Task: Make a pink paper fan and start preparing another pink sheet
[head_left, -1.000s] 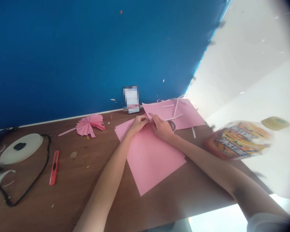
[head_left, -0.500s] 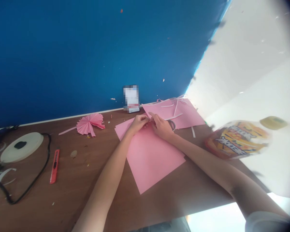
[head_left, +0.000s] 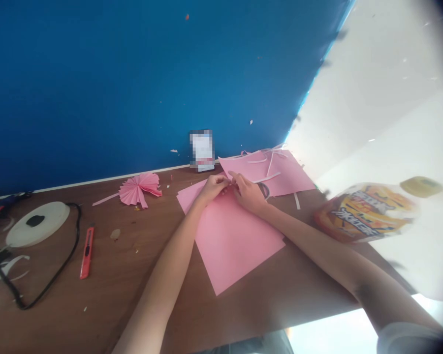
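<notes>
A pink paper sheet [head_left: 232, 241] lies flat on the brown table [head_left: 133, 290] in front of me. My left hand [head_left: 214, 188] and my right hand [head_left: 248, 192] meet at the sheet's far corner, fingers closed in a pinch on its edge. Right behind them lies a second pink sheet [head_left: 280, 172] with thin white paper strips [head_left: 269, 164] on it. Something dark and rounded shows just beyond my right hand; I cannot make out what it is.
A folded pink paper fan [head_left: 138, 189] lies to the left near the blue wall. A red utility knife [head_left: 86, 252], a white round disc [head_left: 37, 228] and a black cable [head_left: 51, 280] sit at far left. A drink bottle with an orange label [head_left: 369, 211] lies at right.
The hands stay pinched at the sheet's far corner with only tiny finger motion. The view has shifted slightly.
</notes>
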The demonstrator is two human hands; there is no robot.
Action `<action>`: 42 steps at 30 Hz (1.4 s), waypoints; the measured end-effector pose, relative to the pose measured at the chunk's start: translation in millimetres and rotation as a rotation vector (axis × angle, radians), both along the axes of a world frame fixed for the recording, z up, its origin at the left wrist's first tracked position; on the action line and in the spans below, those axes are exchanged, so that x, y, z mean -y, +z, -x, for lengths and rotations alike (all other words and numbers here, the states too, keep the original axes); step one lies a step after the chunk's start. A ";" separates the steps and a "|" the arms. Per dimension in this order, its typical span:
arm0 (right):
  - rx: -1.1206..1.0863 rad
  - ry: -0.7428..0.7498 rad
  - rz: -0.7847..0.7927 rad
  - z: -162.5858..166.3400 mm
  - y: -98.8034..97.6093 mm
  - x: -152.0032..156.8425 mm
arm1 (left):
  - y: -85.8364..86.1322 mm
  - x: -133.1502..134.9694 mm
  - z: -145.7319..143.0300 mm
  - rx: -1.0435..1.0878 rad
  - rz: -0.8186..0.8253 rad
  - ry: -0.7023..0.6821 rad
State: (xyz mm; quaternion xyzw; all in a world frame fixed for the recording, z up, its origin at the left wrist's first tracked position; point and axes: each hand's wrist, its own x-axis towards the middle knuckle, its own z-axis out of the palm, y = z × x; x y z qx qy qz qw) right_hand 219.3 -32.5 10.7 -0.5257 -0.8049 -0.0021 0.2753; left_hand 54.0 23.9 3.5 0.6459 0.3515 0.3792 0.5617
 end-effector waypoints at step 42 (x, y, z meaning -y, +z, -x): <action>0.092 -0.027 0.068 0.5 5.0 2.3 | 2.8 2.1 -0.3 -0.025 -0.017 -0.017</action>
